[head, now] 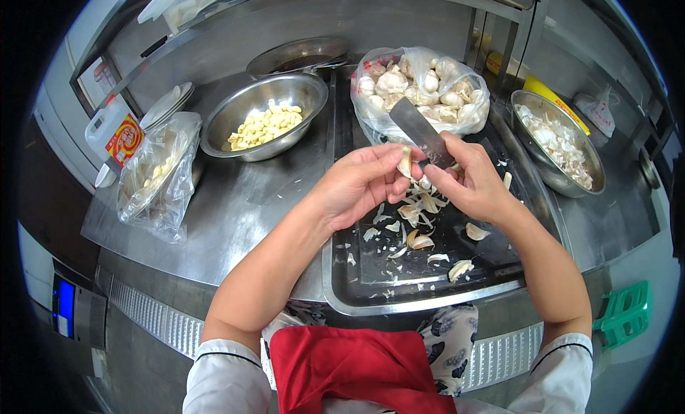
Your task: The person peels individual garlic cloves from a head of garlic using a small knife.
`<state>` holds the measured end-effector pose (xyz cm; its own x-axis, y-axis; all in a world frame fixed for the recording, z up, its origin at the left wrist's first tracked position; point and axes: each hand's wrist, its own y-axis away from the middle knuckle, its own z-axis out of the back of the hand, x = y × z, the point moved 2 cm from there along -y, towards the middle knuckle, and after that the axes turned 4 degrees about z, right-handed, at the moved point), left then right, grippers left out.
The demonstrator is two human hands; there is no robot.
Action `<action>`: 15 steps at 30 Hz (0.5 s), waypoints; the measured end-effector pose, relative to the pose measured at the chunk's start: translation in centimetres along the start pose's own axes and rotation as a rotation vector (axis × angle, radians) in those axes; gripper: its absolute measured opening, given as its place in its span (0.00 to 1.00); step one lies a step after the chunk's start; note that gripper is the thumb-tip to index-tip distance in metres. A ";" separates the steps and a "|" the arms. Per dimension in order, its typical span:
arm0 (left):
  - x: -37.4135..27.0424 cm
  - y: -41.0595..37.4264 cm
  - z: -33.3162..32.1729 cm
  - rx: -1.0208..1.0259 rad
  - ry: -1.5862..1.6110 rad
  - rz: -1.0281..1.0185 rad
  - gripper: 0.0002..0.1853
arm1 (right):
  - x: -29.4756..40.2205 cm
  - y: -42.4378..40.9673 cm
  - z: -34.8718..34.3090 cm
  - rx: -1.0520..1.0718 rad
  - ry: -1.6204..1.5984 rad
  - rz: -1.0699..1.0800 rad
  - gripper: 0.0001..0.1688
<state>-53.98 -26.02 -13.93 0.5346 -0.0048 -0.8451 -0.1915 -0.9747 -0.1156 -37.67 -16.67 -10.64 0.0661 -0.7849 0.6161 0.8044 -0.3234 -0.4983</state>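
Note:
Between the thumb and fingers of my left hand (358,184) is an unpeeled garlic clove (405,163), held upright. My right hand (473,178) grips a small cleaver-like knife (419,130), its broad blade slanting up to the left. The knife's handle is mostly hidden in my fingers. Both hands are close together above a dark metal tray (342,301). Loose cloves (475,232) and scraps of garlic skin (412,213) lie scattered on the tray below them. Behind the blade, a clear plastic bag (369,126) full of garlic bulbs (390,83) rests on the tray's far part.
Left of the tray stands a steel bowl (214,130) with peeled cloves (267,126). A bagged dish (155,184) and a plastic jug (112,130) sit farther left. At right is a steel bowl (594,184) of garlic skins (556,144). A green stool (626,315) stands on the floor.

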 end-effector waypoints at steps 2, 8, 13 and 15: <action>0.2 0.1 0.1 0.007 -0.023 0.003 0.18 | 0.2 -0.1 -0.2 -0.011 0.021 0.034 0.13; 0.3 0.1 -0.2 0.009 -0.064 0.008 0.15 | -0.1 -0.1 -0.3 -0.014 -0.062 0.050 0.16; 0.3 0.2 -0.3 -0.006 -0.086 0.014 0.12 | 0.6 -0.2 -0.1 0.046 0.040 0.035 0.18; 0.1 0.4 -0.5 -0.004 -0.118 0.019 0.11 | 0.7 -0.2 -0.1 0.047 0.032 0.037 0.19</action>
<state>-53.56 -26.47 -13.81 0.4301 0.0031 -0.9028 -0.1971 -0.9755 -0.0972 -37.84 -17.22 -10.20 0.0784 -0.8126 0.5775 0.8289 -0.2687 -0.4906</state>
